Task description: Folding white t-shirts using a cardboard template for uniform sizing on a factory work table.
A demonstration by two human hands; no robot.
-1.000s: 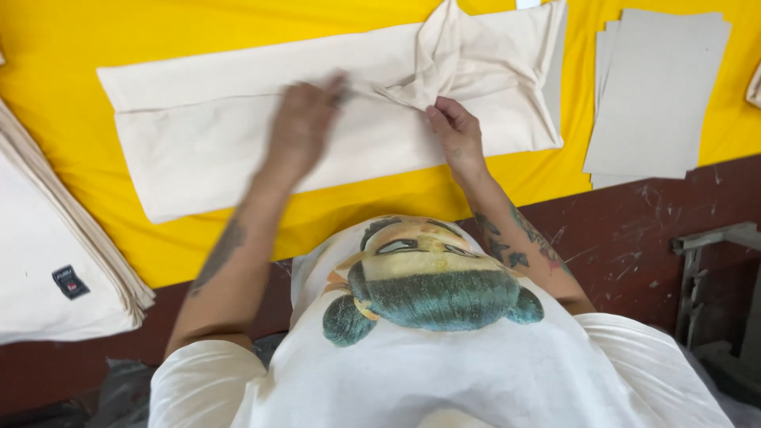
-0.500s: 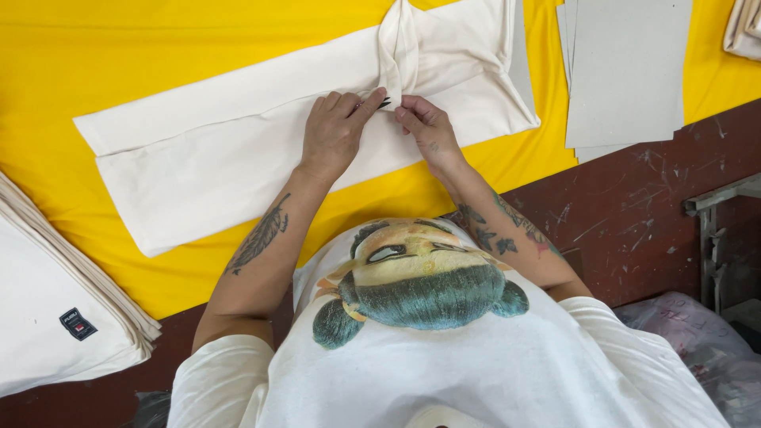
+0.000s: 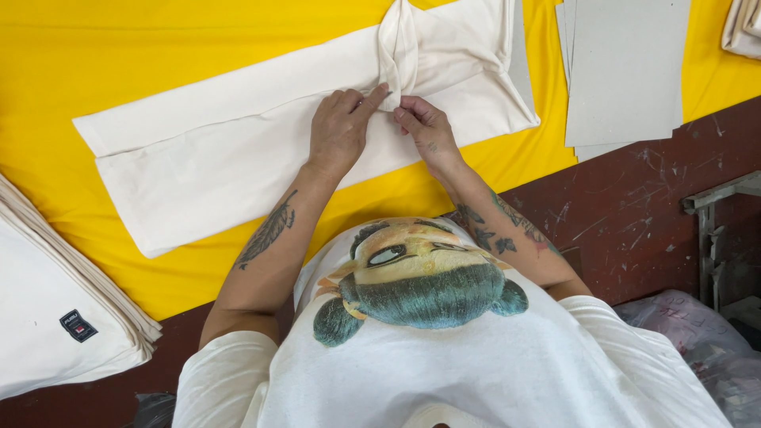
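Observation:
A long cream folded garment (image 3: 238, 150) lies across the yellow table cover (image 3: 119, 55). Near its right part the cloth is bunched into an upright pleat (image 3: 400, 47). My left hand (image 3: 341, 127) pinches the cloth at the base of that pleat with its fingertips. My right hand (image 3: 424, 127) grips the same spot from the right, and the fingertips of both hands almost touch. Both forearms are tattooed.
A stack of grey card sheets (image 3: 626, 71) lies at the right on the yellow cover. A pile of folded white garments (image 3: 55, 317) with a small dark label sits at the left. More folded cloth (image 3: 745, 28) shows at the top right. The dark red table edge (image 3: 634, 214) runs along the front.
My left hand has slid right along the garment to meet my right hand at the pleat. Both hands now pinch the cloth together. The view has shifted slightly.

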